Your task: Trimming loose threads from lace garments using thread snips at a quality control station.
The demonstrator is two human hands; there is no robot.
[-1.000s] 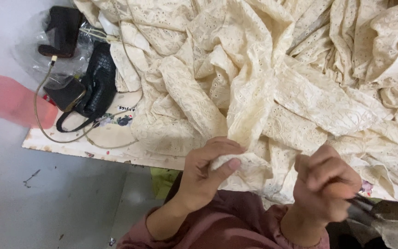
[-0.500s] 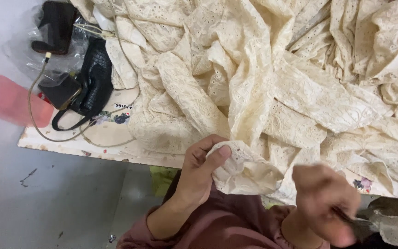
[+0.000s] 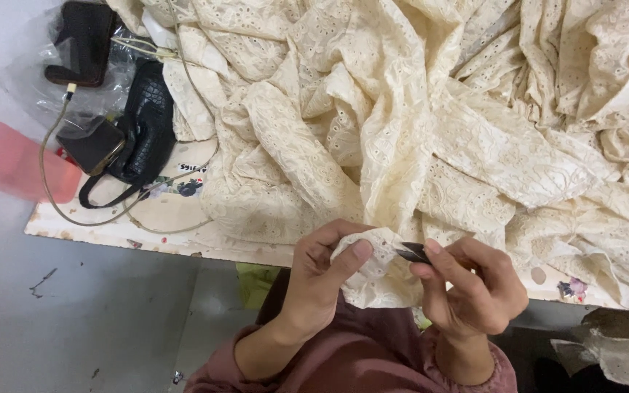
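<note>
1. Between the two hands: a fold of cream eyelet cloth (image 3: 373,269), its bulk heaped on the tabletop (image 3: 183,225) beyond.
2. Left hand (image 3: 322,276): pinching the fold, thumb on top.
3. Right hand (image 3: 475,287): closed around small dark snips (image 3: 413,252), tips touching the fold.
4. Risk: the tips could nick the cloth or the left thumb, which lies just beside them.
5. Far left of the left hand: black handbag (image 3: 143,131), contents hidden.

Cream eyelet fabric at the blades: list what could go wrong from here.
1. The dark snips in the right hand meet the cream eyelet fabric beside the left hand thumb; a slip might nick it.
2. The fabric is bunched, so a cut could catch an unseen fold.
</note>
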